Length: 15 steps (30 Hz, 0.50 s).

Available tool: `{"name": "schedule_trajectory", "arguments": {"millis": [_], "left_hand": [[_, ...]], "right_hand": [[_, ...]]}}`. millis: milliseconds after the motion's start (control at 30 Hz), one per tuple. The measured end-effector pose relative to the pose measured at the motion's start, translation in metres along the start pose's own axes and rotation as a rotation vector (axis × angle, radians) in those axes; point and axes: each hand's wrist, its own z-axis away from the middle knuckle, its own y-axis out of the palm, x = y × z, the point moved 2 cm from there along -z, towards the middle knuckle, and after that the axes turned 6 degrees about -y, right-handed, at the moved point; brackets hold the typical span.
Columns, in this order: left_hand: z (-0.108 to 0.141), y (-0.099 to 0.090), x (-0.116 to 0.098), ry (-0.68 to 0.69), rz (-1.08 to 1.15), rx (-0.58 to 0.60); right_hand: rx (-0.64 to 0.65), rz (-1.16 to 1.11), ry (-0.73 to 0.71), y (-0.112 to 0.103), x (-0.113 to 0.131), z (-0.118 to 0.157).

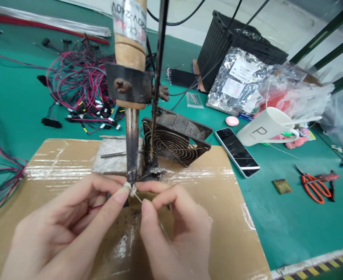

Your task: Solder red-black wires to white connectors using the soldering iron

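Note:
A soldering iron (131,136) with a wooden handle hangs tip down from a black clamp on a thin upright rod. Under its tip, my left hand (80,217) pinches a small white connector (127,187) with a red wire running back into the palm. My right hand (174,225) holds a thin silvery solder wire (138,197) between thumb and index finger, its end at the iron's tip. The wire's other part trails down across the palm. Both hands are above the taped brown cardboard (223,210).
Behind the iron are a fan (174,144) and a wrapped block (110,157). Tangled wires (78,77) lie at the back left. A phone (237,151), a white mug (261,128), orange-handled pliers (315,188) and plastic bags (293,97) are on the right.

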Motion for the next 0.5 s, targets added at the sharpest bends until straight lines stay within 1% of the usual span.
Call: {"name": "schedule_trajectory", "arguments": {"millis": [100, 200, 267, 400, 500], "left_hand": [[-0.003, 0.008, -0.004, -0.036, 0.02, -0.041], [-0.002, 0.015, -0.011, -0.039, 0.028, -0.045], [0.0, 0.016, -0.013, -0.043, 0.026, -0.043], [0.001, 0.008, -0.004, -0.062, 0.017, -0.037], [0.007, 0.001, 0.002, -0.05, 0.006, 0.006]], "right_hand": [[0.007, 0.018, -0.022, -0.001, 0.0, 0.001], [0.025, -0.003, -0.013, -0.001, -0.002, 0.0], [0.04, -0.028, -0.005, -0.002, -0.002, -0.001], [0.06, -0.06, -0.001, -0.002, -0.002, -0.002], [0.06, -0.049, -0.005, -0.003, -0.001, -0.001]]}}
